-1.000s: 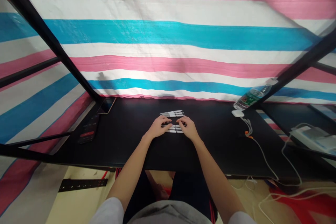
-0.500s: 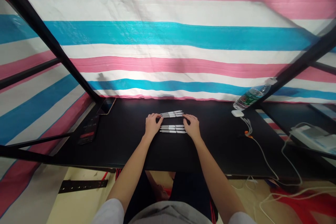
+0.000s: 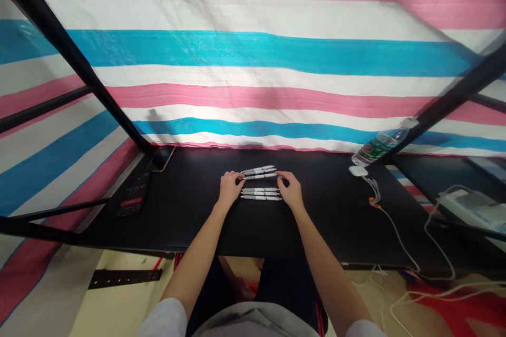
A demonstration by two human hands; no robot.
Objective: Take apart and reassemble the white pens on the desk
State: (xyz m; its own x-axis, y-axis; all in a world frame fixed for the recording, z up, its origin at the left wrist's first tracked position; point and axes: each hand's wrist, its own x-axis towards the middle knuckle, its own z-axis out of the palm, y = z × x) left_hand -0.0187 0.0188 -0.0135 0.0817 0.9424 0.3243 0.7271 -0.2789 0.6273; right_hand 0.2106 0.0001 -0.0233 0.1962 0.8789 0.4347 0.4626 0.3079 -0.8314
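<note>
Several white-and-grey pens lie crosswise on the black table in two groups. In the far group, two pens (image 3: 259,169) lie close together, with a single pen (image 3: 260,176) just in front of them. My left hand (image 3: 230,188) has its curled fingertips at the left end of that single pen. At the pen's other end are the fingertips of my right hand (image 3: 291,188), so it is held between both hands. Nearer to me lies the second group of pens (image 3: 261,194), between my two thumbs.
Two phones, one dark-screened (image 3: 163,159) and one showing a timer (image 3: 134,195), lie on the left of the table (image 3: 190,221). At right are a water bottle (image 3: 379,146), a white charger (image 3: 358,170) and cables (image 3: 395,234). Black frame poles (image 3: 114,110) and striped sheeting surround the table.
The nearest pen of the far group has come slightly towards me, opening a small gap from the other two. Both hands have shifted slightly to the right.
</note>
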